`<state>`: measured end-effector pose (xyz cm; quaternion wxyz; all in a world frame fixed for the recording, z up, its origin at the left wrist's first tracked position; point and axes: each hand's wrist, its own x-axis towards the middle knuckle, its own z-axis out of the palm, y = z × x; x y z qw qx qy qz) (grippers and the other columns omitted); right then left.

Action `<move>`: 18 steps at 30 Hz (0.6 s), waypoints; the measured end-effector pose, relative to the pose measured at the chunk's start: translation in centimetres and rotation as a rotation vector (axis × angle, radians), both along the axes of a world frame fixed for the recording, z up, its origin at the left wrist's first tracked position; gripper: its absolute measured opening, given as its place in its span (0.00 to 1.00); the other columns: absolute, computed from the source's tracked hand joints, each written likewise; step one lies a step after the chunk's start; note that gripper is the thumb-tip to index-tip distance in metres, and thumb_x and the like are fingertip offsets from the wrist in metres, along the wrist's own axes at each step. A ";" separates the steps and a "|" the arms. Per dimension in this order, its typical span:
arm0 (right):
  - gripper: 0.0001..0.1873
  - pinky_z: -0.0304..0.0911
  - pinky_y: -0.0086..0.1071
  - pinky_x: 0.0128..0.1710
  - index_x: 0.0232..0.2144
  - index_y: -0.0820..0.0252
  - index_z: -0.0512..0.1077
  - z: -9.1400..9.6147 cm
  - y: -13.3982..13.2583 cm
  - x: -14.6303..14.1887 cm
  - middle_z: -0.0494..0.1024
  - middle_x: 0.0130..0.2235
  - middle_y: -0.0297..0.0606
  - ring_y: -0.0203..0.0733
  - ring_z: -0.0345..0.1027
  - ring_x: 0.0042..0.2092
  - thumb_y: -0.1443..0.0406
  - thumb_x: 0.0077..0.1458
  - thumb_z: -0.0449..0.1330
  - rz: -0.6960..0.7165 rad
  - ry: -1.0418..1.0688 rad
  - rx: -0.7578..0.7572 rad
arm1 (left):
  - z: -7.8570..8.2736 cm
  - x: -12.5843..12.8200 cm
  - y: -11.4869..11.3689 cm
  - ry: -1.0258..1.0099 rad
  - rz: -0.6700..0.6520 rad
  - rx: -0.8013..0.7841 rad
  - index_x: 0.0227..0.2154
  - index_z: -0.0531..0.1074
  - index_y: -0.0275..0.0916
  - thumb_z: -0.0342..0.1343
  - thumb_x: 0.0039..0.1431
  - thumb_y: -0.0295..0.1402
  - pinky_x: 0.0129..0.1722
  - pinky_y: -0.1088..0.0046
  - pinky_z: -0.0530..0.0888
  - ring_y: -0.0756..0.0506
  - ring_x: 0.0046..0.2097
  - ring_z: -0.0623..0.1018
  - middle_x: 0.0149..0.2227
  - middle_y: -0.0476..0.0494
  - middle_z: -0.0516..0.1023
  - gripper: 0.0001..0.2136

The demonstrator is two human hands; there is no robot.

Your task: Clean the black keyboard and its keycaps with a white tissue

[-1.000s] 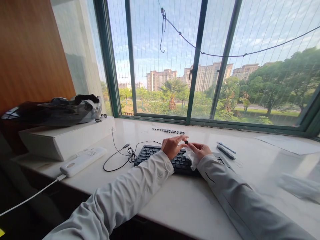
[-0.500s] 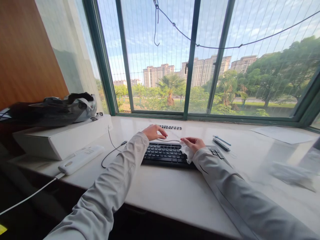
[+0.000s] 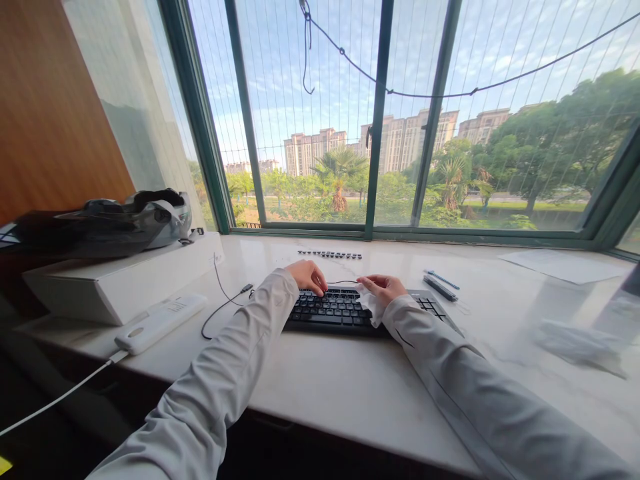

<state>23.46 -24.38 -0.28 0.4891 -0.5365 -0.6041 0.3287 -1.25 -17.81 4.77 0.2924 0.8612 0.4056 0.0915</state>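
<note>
Item 1: black rectangular plastic keyboard (image 3: 330, 321), lying flat on the white marbled bench (image 3: 320, 377), long edge toward you, under your hands; judged light for its length, stiff in the body, keys smooth and perhaps slick; hold it by the two short ends rather than by the keys

Item 2: crumpled white tissue-like sheet (image 3: 369, 305), hanging from your right hand (image 3: 386, 289) over the keyboard, right of its middle; probably very light, limp and easily torn; best pinched where it is bunched double

Item 3: row of small black pieces, likely plastic keycaps (image 3: 345, 255), on the bench beyond the keyboard; likely hard, light and apt to skid; take each by two opposite sides, the top being a poor hold

Left hand (image 3: 307, 275): thumb and fingers narrow, tips down at the keyboard's back rows, left of middle; whether a small piece sits between them, you cannot tell

Right hand: fingers drawn together on the sheet

Alongside: dark pen-shaped tool (image 3: 440, 288) and slim blue rod (image 3: 444, 279), right of the keyboard, near each other
</note>
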 end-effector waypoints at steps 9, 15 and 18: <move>0.26 0.65 0.32 0.27 0.35 0.64 0.79 -0.3 0.3 0.0 0.80 0.31 0.44 0.42 0.71 0.30 0.48 0.42 0.64 0.018 0.033 0.002 | 0.4 0.8 -0.4 0.150 0.017 0.146 0.31 0.81 0.43 0.67 0.37 0.33 0.37 0.79 0.71 0.48 0.36 0.80 0.30 0.51 0.82 0.13; 0.26 0.65 0.30 0.25 0.35 0.64 0.79 -0.7 0.7 0.1 0.80 0.31 0.45 0.41 0.71 0.29 0.49 0.42 0.64 0.044 0.064 -0.012 | 1.0 1.2 -1.2 0.232 0.005 0.191 0.33 0.81 0.45 0.64 0.42 0.31 0.38 0.80 0.71 0.49 0.36 0.79 0.31 0.52 0.82 0.11; 0.26 0.65 0.30 0.23 0.35 0.65 0.79 -0.6 0.5 0.1 0.80 0.31 0.45 0.41 0.71 0.28 0.49 0.41 0.65 0.058 0.078 0.000 | 0.8 1.4 -1.3 0.239 0.062 0.223 0.32 0.81 0.44 0.64 0.42 0.32 0.37 0.79 0.71 0.48 0.36 0.79 0.30 0.51 0.82 0.10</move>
